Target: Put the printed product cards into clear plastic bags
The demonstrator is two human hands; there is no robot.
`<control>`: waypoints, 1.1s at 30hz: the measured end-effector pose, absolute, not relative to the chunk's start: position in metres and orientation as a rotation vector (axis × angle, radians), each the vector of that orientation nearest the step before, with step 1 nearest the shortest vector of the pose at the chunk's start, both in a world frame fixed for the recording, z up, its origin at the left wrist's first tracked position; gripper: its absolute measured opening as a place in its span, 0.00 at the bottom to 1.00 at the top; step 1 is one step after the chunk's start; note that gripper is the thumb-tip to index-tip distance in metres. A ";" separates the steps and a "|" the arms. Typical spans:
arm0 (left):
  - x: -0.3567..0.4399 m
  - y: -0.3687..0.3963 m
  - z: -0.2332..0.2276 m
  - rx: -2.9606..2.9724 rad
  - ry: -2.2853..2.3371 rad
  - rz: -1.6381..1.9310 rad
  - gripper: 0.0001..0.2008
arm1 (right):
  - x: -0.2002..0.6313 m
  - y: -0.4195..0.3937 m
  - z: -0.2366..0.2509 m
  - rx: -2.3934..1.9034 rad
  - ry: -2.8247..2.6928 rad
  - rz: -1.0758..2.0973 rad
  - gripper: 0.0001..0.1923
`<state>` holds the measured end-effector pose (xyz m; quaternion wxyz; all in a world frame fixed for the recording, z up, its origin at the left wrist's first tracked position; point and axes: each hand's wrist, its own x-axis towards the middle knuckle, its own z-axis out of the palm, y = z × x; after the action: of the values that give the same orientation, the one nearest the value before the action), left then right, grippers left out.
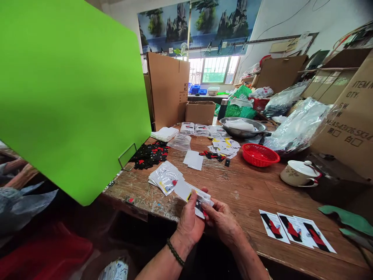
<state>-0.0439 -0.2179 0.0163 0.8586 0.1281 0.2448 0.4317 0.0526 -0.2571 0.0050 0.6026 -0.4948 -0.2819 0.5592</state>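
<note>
At the table's front edge, a clear plastic bag with a white card and a black piece in it lies between my two hands. My left hand grips it with the thumb on top. My right hand pinches its near end, where a bit of red shows by the fingertips; whether that red piece is inside the bag I cannot tell. Just beyond lies a stack of filled bags. Two blank white cards rest farther back. A heap of black and red pieces is at the left, a smaller pile at centre.
A green board stands along the left. Behind are cardboard boxes, packed bags, loose printed cards and a metal basin. To the right are a red basket, a lidded cup and three cards with black-red pieces.
</note>
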 end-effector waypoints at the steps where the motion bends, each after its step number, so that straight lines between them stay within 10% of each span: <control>1: -0.044 -0.219 0.016 0.265 0.517 0.909 0.15 | 0.054 -0.257 0.004 -1.155 -0.632 1.291 0.27; 33: -0.064 -0.215 0.013 0.715 0.679 0.863 0.22 | 0.082 -0.265 -0.002 -1.085 -0.440 1.231 0.26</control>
<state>-0.0638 -0.2153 0.0135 0.7929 0.3326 0.3159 0.4012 0.0819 -0.2648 -0.0016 0.6605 -0.4794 -0.1945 0.5442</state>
